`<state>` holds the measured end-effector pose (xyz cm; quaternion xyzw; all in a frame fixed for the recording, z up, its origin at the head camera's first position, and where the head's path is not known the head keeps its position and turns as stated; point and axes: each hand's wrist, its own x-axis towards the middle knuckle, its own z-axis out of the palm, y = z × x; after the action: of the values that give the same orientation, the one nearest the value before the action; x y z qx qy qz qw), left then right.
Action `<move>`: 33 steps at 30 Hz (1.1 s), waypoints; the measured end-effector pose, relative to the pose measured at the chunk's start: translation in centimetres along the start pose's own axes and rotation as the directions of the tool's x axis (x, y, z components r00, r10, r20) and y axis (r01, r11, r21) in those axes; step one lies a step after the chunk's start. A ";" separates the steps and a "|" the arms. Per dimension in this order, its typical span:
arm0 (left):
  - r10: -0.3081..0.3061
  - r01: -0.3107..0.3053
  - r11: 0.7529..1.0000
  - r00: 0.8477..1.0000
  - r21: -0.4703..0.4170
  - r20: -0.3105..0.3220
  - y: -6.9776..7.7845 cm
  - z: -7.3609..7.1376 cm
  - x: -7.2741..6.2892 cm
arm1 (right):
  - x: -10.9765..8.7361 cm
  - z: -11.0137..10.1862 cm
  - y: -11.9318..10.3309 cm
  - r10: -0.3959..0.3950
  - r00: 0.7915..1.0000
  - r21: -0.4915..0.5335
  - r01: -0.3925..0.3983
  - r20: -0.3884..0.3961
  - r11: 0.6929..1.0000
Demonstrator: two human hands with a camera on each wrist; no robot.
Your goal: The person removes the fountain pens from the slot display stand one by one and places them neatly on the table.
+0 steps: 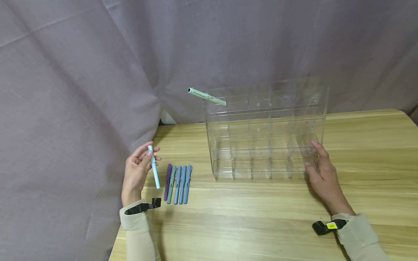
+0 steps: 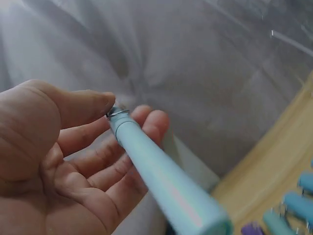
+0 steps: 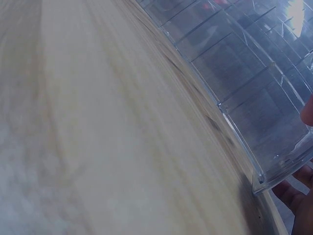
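My left hand (image 1: 137, 172) pinches a light blue pen (image 1: 154, 170) near its clip end, between thumb and fingers, with the other end pointing down. In the left wrist view the pen's barrel (image 2: 164, 174) slants toward the camera. My right hand (image 1: 323, 177) grips the lower right side of a clear plastic pen rack (image 1: 259, 141); in the right wrist view, fingers (image 3: 288, 196) lie outside the rack's side wall. A pale green pen (image 1: 205, 96) rests in the rack's top left compartment, its end sticking out past the left side.
On the wooden table (image 1: 241, 217), between left hand and rack, lie a purple pen (image 1: 168, 181), a green pen (image 1: 171, 185) and three blue pens (image 1: 181, 185) side by side. A grey curtain (image 1: 183, 47) hangs behind the table and along its left.
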<state>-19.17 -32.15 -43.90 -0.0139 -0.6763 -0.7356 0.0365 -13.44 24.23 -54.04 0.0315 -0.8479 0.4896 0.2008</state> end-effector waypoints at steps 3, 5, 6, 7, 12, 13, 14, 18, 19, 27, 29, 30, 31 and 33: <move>-0.073 0.074 0.997 0.997 0.019 -0.032 -0.9 -0.8 0.3 | 0.0 0.0 0.0 -0.001 1.000 0.003 0.001 0.001 1.000; -0.122 0.125 0.991 0.991 0.049 -0.056 -1.6 -1.4 0.4 | 0.0 0.0 0.1 -0.002 1.000 0.007 0.002 0.000 1.000; -0.145 0.149 0.987 0.987 0.064 -0.069 -2.0 -1.7 0.5 | 0.0 0.0 0.1 -0.004 1.000 0.008 0.004 -0.001 1.000; -0.164 0.170 0.982 0.983 0.081 -0.082 -2.3 -1.9 0.6 | 0.0 0.0 0.1 -0.004 1.000 0.010 0.004 -0.002 1.000; -0.221 0.241 0.955 0.967 0.171 -0.129 -3.8 -2.5 0.8 | 0.0 0.0 0.2 -0.006 1.000 0.011 0.006 -0.006 1.000; -0.228 0.251 0.948 0.964 0.194 -0.136 -4.0 -2.5 0.8 | 0.0 0.1 0.2 -0.004 1.000 0.012 0.005 -0.006 1.000; -0.234 0.262 0.939 0.961 0.221 -0.144 -4.2 -2.5 0.9 | 0.0 0.1 0.2 -0.004 1.000 0.012 0.004 -0.007 1.000; -0.255 0.302 0.901 0.950 0.312 -0.182 -4.7 -2.2 1.0 | 0.0 0.1 0.2 0.003 1.000 0.015 -0.003 -0.005 1.000; -0.255 0.307 0.894 0.947 0.325 -0.192 -4.8 -2.1 1.0 | 0.0 0.1 0.2 0.004 1.000 0.015 -0.004 -0.005 1.000; -0.229 0.301 0.867 0.948 0.397 -0.220 -6.1 -1.9 0.9 | -0.2 0.0 -0.1 0.010 1.000 0.008 -0.010 0.005 1.000; -0.208 0.289 0.842 0.953 0.456 -0.220 -6.4 -1.8 0.9 | -0.2 0.0 -0.1 0.010 1.000 0.007 -0.010 0.001 1.000; -0.198 0.284 0.830 0.955 0.479 -0.222 -6.6 -1.8 1.0 | -0.2 0.0 -0.1 0.009 1.000 0.006 -0.009 0.000 1.000; -0.191 0.282 0.817 0.955 0.503 -0.225 -6.7 -1.7 1.0 | -0.2 0.0 -0.1 0.007 1.000 0.006 -0.007 -0.002 1.000; -0.177 0.279 0.792 0.956 0.543 -0.232 -6.9 -1.6 1.1 | -0.1 0.0 0.0 0.005 1.000 0.005 -0.005 -0.004 1.000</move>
<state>-20.74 -33.20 -50.77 0.1418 -0.8561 -0.4970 0.0069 -13.34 24.20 -54.13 0.0290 -0.8463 0.4925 0.2011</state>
